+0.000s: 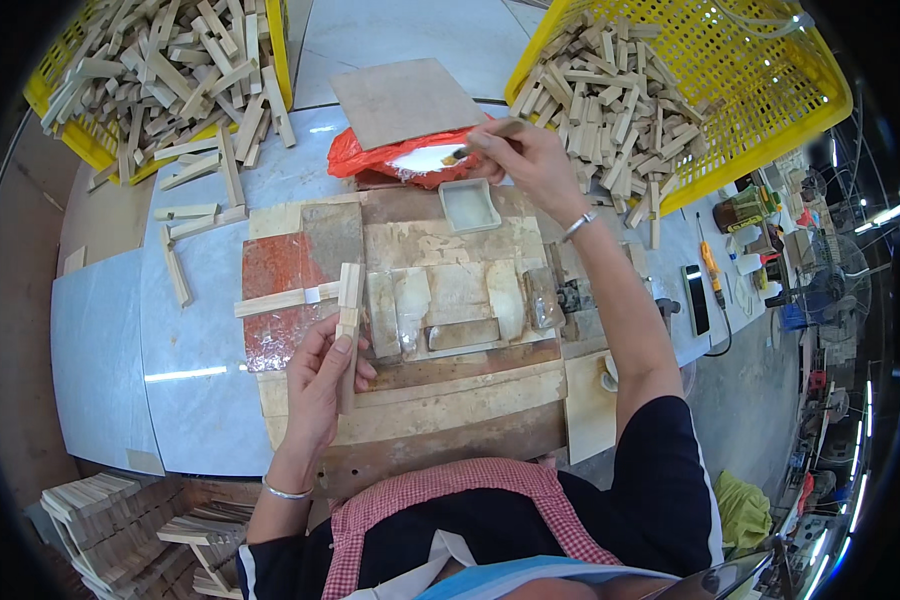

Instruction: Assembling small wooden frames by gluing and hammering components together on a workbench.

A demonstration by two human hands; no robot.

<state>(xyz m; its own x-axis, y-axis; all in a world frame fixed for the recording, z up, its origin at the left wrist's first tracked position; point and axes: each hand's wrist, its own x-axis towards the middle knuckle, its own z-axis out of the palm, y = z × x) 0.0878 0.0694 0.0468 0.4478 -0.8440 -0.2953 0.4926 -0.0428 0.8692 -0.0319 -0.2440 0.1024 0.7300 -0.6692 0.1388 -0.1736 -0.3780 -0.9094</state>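
Note:
My left hand is closed around a notched wooden strip, held roughly upright over the left part of the work board. A second wooden strip lies crosswise beside it, with a whitish patch near its right end; whether the two touch I cannot tell. My right hand grips a small brush with its bristle end over the white paste. That paste sits in a container lined with red plastic, partly covered by a flat board. Close by stands a small translucent square dish.
Yellow crates heaped with wooden pieces stand at far left and far right. Several loose strips lie left of the board. A phone and a screwdriver rest at right. Stacked strips fill the lower left.

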